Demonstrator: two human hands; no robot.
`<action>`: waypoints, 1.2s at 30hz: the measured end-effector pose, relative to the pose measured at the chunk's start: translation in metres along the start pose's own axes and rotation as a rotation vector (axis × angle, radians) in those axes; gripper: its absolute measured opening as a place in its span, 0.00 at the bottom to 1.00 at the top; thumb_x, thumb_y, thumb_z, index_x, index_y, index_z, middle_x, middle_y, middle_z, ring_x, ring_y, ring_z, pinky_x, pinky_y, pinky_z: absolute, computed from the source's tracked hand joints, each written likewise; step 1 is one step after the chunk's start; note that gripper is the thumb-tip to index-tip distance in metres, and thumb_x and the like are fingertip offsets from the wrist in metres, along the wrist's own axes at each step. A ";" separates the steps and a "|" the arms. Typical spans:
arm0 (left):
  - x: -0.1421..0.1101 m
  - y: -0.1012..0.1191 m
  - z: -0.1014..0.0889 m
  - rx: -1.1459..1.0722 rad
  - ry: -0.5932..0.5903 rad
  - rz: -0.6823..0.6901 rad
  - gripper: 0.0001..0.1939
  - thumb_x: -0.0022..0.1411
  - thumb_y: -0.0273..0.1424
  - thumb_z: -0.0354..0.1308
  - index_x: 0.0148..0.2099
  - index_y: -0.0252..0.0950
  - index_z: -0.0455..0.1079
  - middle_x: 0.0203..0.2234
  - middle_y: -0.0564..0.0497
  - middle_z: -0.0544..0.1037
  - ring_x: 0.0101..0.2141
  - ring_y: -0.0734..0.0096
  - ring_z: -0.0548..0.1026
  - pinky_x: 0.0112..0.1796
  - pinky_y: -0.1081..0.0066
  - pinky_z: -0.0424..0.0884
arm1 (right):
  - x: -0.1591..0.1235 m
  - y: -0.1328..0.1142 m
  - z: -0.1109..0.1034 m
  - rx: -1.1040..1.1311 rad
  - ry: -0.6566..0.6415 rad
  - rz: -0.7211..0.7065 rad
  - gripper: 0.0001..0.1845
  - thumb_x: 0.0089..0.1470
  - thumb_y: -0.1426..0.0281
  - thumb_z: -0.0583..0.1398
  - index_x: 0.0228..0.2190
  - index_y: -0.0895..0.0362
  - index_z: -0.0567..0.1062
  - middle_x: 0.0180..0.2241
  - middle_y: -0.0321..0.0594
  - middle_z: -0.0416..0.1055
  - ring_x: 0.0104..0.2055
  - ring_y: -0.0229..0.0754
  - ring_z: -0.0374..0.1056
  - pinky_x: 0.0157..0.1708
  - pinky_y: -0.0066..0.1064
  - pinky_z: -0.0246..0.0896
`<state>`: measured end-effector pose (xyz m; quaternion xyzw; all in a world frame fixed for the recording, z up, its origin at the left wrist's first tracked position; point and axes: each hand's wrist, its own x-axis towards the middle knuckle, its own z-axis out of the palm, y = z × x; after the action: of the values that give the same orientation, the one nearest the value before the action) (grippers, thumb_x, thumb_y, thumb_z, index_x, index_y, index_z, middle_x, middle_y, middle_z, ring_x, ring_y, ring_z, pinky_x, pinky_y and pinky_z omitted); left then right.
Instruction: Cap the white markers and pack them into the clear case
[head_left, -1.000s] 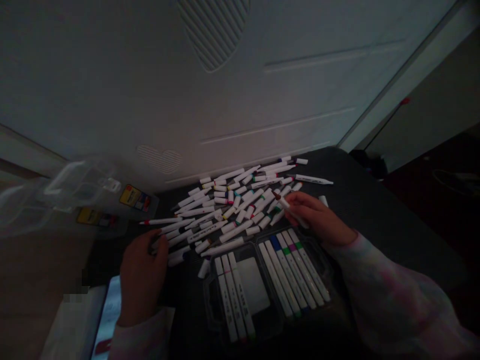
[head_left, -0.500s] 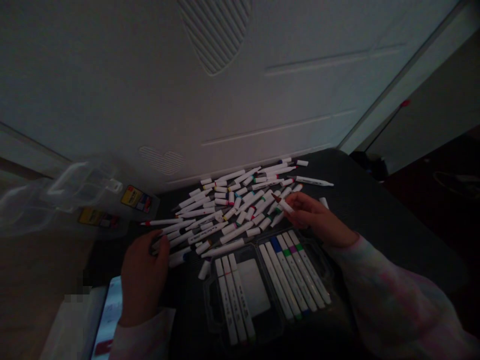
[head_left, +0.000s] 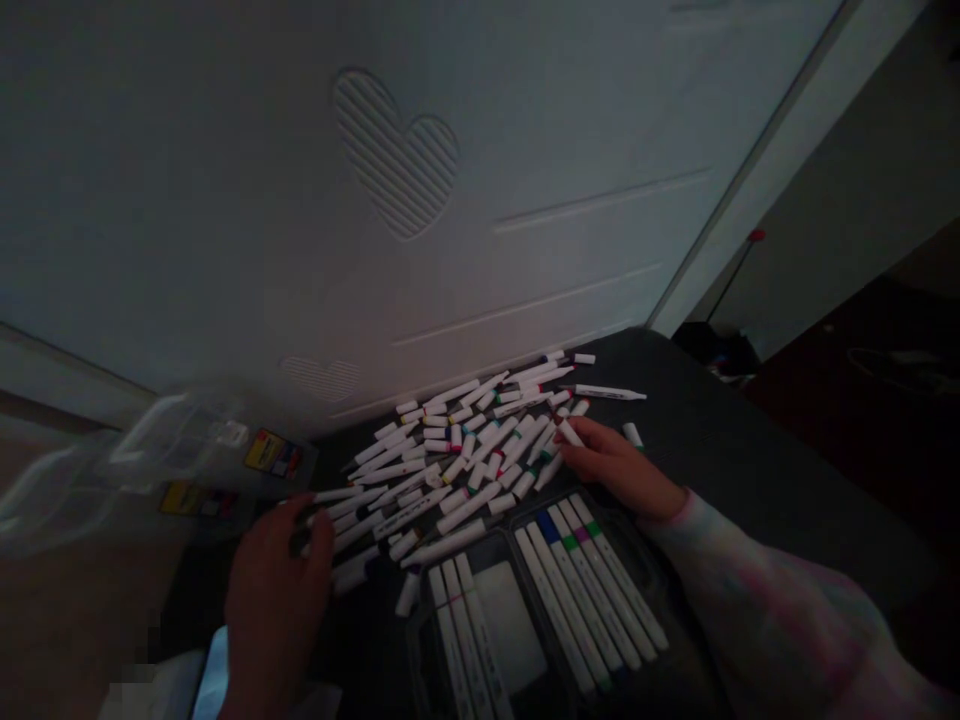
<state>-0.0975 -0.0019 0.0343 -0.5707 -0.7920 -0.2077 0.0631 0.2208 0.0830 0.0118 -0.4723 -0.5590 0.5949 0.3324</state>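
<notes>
My right hand [head_left: 615, 465] pinches a short white marker cap [head_left: 570, 433] with a brownish end, above the right side of a loose pile of white markers [head_left: 416, 508]. At the pile's left edge, my left hand [head_left: 274, 590] is open, its thumb and curved fingers apart over the ends of several markers. Its fingertips partly cover a marker [head_left: 337, 494]. Uncapped markers and loose caps [head_left: 437, 446] with coloured ends lie mixed together. Below the pile, an opened clear case [head_left: 559, 610] holds a few markers in its left half and several in its right half.
Clear plastic boxes [head_left: 176, 440] with yellow labels stand at the left against a white panel [head_left: 225, 200] with heart reliefs. A phone [head_left: 212, 675] lies by my left wrist. A single cap [head_left: 632, 435] sits right of my right hand on the dark tabletop [head_left: 735, 480].
The view has tilted up a little, so everything sits lower. My left hand's fingers have moved over the red-ended marker at the pile's edge. My right hand keeps the cap, now turned slightly.
</notes>
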 end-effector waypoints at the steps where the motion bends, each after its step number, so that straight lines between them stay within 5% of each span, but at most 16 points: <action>1: 0.004 0.004 -0.005 -0.002 0.027 0.021 0.20 0.55 0.39 0.44 0.41 0.30 0.67 0.38 0.40 0.73 0.41 0.56 0.70 0.44 0.60 0.65 | 0.000 0.000 0.000 -0.001 0.006 0.002 0.09 0.46 0.66 0.56 0.30 0.59 0.65 0.21 0.29 0.54 0.20 0.29 0.48 0.18 0.24 0.42; 8: 0.042 0.037 -0.035 -0.168 0.134 -0.074 0.16 0.55 0.36 0.50 0.44 0.33 0.67 0.39 0.46 0.74 0.41 0.61 0.71 0.44 0.59 0.66 | 0.000 -0.001 0.001 0.045 0.081 0.023 0.12 0.43 0.64 0.56 0.30 0.58 0.64 0.15 0.25 0.50 0.16 0.29 0.46 0.16 0.25 0.39; 13: 0.056 0.041 -0.041 -0.456 0.186 -0.106 0.17 0.53 0.37 0.53 0.45 0.38 0.65 0.36 0.53 0.74 0.36 0.70 0.73 0.39 0.69 0.69 | 0.003 0.002 -0.001 0.110 0.143 0.025 0.11 0.41 0.65 0.58 0.28 0.58 0.64 0.14 0.25 0.51 0.15 0.28 0.46 0.16 0.25 0.38; 15: 0.057 0.039 -0.042 -0.365 -0.009 -0.090 0.15 0.53 0.38 0.52 0.43 0.38 0.67 0.33 0.53 0.74 0.34 0.70 0.72 0.37 0.68 0.68 | 0.004 0.003 -0.001 0.120 0.169 0.041 0.10 0.40 0.66 0.58 0.28 0.58 0.65 0.14 0.26 0.52 0.15 0.28 0.46 0.16 0.25 0.38; 19: 0.054 0.034 -0.037 -0.180 -0.661 0.127 0.14 0.51 0.38 0.52 0.37 0.36 0.69 0.29 0.51 0.75 0.30 0.68 0.72 0.32 0.69 0.67 | 0.004 0.006 -0.001 0.132 0.172 0.064 0.09 0.41 0.68 0.58 0.28 0.58 0.66 0.14 0.26 0.52 0.15 0.29 0.46 0.16 0.25 0.38; 22: 0.052 0.035 -0.026 -0.056 -0.909 0.264 0.12 0.51 0.36 0.50 0.34 0.36 0.70 0.27 0.52 0.75 0.28 0.69 0.71 0.29 0.72 0.65 | 0.006 0.009 -0.002 0.127 0.172 0.088 0.07 0.42 0.69 0.58 0.27 0.57 0.66 0.14 0.27 0.52 0.15 0.29 0.47 0.16 0.25 0.39; 27: 0.044 0.051 -0.006 0.150 -0.984 0.391 0.10 0.52 0.32 0.48 0.30 0.37 0.71 0.27 0.52 0.75 0.29 0.70 0.72 0.27 0.74 0.62 | 0.008 0.014 -0.004 0.146 0.182 0.115 0.06 0.43 0.71 0.58 0.27 0.57 0.66 0.15 0.27 0.53 0.15 0.28 0.47 0.15 0.24 0.39; 36: 0.028 0.069 0.005 0.307 -0.895 0.412 0.10 0.51 0.29 0.48 0.30 0.34 0.70 0.27 0.44 0.75 0.30 0.62 0.73 0.29 0.67 0.64 | 0.008 0.015 -0.004 0.177 0.181 0.109 0.05 0.42 0.72 0.58 0.27 0.58 0.67 0.14 0.28 0.52 0.15 0.28 0.46 0.15 0.24 0.38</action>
<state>-0.0419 0.0425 0.0567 -0.7320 -0.6339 0.1921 -0.1594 0.2237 0.0897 -0.0043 -0.5226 -0.4457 0.6140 0.3889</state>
